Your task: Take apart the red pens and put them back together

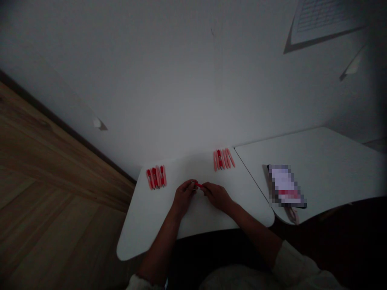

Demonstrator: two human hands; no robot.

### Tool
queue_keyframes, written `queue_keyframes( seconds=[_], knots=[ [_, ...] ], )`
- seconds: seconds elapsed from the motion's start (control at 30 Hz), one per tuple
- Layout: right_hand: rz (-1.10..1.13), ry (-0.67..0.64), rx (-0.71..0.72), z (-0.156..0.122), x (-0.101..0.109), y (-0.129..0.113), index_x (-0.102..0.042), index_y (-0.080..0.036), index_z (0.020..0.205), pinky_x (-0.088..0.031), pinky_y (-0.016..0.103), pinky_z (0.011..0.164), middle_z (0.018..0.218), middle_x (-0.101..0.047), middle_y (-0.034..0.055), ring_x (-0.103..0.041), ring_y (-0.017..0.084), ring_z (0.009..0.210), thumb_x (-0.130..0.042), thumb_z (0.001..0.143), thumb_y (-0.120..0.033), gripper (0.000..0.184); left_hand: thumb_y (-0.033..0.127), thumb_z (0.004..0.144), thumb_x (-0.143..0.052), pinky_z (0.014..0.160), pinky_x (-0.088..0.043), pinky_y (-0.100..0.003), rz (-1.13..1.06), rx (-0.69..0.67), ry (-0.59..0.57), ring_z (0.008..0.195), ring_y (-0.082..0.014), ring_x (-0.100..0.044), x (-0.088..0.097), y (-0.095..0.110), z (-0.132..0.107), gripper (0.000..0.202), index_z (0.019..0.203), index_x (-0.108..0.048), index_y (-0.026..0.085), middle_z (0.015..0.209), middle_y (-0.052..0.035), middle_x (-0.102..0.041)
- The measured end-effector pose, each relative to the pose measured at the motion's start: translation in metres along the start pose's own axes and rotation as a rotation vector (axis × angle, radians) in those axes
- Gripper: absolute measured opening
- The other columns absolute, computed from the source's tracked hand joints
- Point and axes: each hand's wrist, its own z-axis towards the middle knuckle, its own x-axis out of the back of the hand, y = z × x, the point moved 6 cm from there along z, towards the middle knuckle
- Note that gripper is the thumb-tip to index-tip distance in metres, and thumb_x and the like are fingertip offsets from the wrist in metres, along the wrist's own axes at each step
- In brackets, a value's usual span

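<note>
Sleeves (293, 257) are nearest you, pale fabric around your arms, with the desk (145, 225) just past them. Your left hand (183, 197) and right hand (218, 195) meet over the middle of it, fingers of both pinching a slim red piece (198, 185) between them, pen-like as far as I can tell. Your fingers cover its ends, so I can't say if it's whole or in parts.

That's your weak spot imo: it's all fingertip grip, so a twist or tug with uneven pressure could make it slip and roll off the front edge. Light's pretty dim too, so a bad fit would be easy to miss.

Further out, the left row of pens (156, 177), red and pink, sits near the desk's left end, and the right row of pens (223, 159), mostly pink, lies close to the wall (169, 100). Both look loose and tightly packed, so a careless reach could scatter them. Off right, a pixelated device (286, 186) sits on the second desk (320, 169), well apart from your hands. Paper (320, 20) hangs up top right.
</note>
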Motion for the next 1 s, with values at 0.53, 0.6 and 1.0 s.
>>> queue_keyframes(
  seconds=[0.53, 0.6, 1.0],
  knots=[
    [0.021, 0.062, -0.048, -0.0004, 0.0006, 0.0057, -0.054, -0.020, 0.096, -0.041, 0.023, 0.061, 0.077, -0.062, 0.0013, -0.057, 0.013, 0.065, -0.056, 0.086, -0.039, 0.022, 0.037, 0.068, -0.072, 0.067, -0.045, -0.023, 0.035, -0.009, 0.001, 0.072, -0.0114, -0.057, 0.0003, -0.0002, -0.0006, 0.033, 0.093, -0.068, 0.016, 0.077, -0.0034, -0.064],
    [0.033, 0.068, -0.065, -0.0008, 0.0007, 0.0072, -0.053, -0.020, 0.091, -0.040, 0.023, 0.060, 0.074, -0.061, 0.0007, -0.056, 0.013, 0.063, -0.055, 0.086, -0.039, 0.020, 0.036, 0.068, -0.072, 0.067, -0.045, -0.022, 0.027, -0.002, 0.011, 0.071, -0.0104, -0.057, 0.0012, -0.0009, -0.0001, 0.032, 0.093, -0.068, 0.017, 0.077, -0.0027, -0.063],
    [0.047, 0.077, -0.089, -0.0005, 0.0011, 0.0085, -0.052, -0.020, 0.091, -0.039, 0.023, 0.060, 0.075, -0.062, 0.0009, -0.056, 0.013, 0.064, -0.055, 0.087, -0.036, 0.018, 0.034, 0.066, -0.075, 0.070, -0.047, -0.021, -0.053, 0.003, 0.041, 0.073, -0.0086, -0.058, 0.0030, -0.0010, -0.0006, 0.031, 0.092, -0.069, 0.017, 0.088, -0.0034, -0.065]
  ],
)
